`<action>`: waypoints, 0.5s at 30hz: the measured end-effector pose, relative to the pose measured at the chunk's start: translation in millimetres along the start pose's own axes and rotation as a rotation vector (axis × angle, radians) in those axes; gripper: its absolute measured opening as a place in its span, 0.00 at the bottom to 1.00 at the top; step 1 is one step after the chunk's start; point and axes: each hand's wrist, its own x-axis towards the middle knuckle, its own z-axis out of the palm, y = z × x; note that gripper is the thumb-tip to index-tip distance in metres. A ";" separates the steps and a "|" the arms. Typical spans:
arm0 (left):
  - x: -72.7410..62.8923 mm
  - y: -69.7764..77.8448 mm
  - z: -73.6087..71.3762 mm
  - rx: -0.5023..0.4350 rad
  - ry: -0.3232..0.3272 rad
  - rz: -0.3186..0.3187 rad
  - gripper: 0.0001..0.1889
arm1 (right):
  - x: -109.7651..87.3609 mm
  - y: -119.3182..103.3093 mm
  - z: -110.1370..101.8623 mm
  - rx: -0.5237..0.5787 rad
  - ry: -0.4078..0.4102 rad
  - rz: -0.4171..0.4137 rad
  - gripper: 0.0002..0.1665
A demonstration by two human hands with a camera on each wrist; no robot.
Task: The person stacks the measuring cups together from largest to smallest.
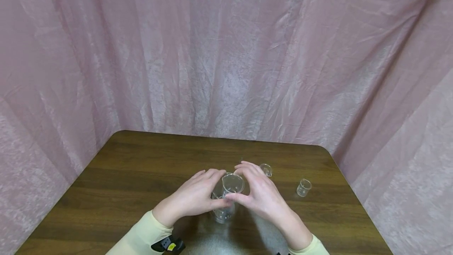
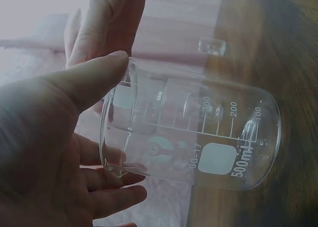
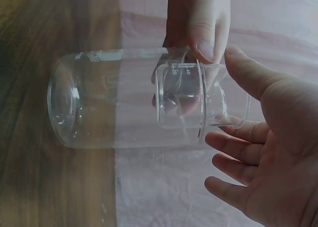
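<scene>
A large clear 500 ml beaker (image 2: 218,157) stands upright on the wooden table near its front. A smaller beaker (image 3: 181,95), marked 20 and 40, sits partly inside the large beaker's mouth with its upper part above the rim. My left hand (image 1: 194,196) grips around the large beaker's top, thumb and fingers on opposite sides of the rim. My right hand (image 1: 260,192) holds the smaller beaker by its rim between thumb and index finger; its other fingers spread loosely beside the glass. The two thumbs come close together at the near side.
To the right on the table (image 1: 141,168) stands a small beaker (image 1: 304,187). Another small glass beaker (image 1: 266,170) is farther back, just beyond my right hand. Pink curtains (image 1: 226,70) hang behind the table and along both sides. A black strap (image 1: 166,244) circles my left wrist.
</scene>
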 end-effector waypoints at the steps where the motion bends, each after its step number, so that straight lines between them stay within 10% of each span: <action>1: -0.2 -0.1 -0.2 0.004 -0.001 0.001 0.44 | 0.2 0.0 0.4 -0.001 -0.005 -0.001 0.35; 15: 0.8 -1.0 0.3 0.001 0.031 0.050 0.38 | 2.2 0.3 6.5 -0.003 -0.046 0.009 0.36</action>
